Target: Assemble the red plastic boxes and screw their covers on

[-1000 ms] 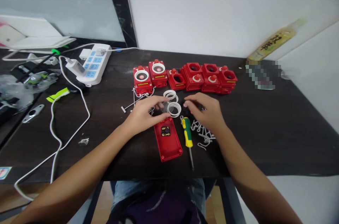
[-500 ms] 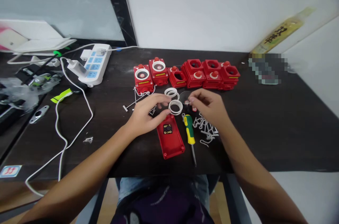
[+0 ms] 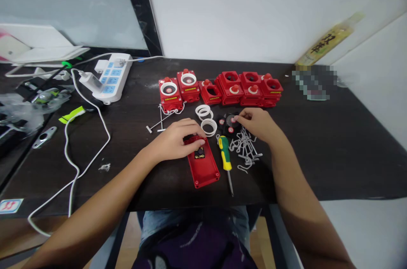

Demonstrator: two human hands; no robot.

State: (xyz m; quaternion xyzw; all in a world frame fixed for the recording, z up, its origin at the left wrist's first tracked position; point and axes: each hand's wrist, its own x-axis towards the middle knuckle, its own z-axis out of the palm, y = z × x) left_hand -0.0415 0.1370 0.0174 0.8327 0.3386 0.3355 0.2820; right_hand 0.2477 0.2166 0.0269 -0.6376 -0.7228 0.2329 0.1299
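At the middle of the surface (image 3: 318, 167), our left fingers (image 3: 190, 127) clasp the red box (image 3: 203, 171); our right fingers (image 3: 243, 114) touch a black disc (image 3: 230, 120), grip unclear. Fitting it looks next.

Soft, even light casts faint shadows under the left hand (image 3: 171, 142) and right hand (image 3: 258, 124); a blocky pixelated patch (image 3: 314, 82) blurs beyond the right.

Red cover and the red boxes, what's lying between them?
The head view shows white plastic rings between the red cover and the red boxes.
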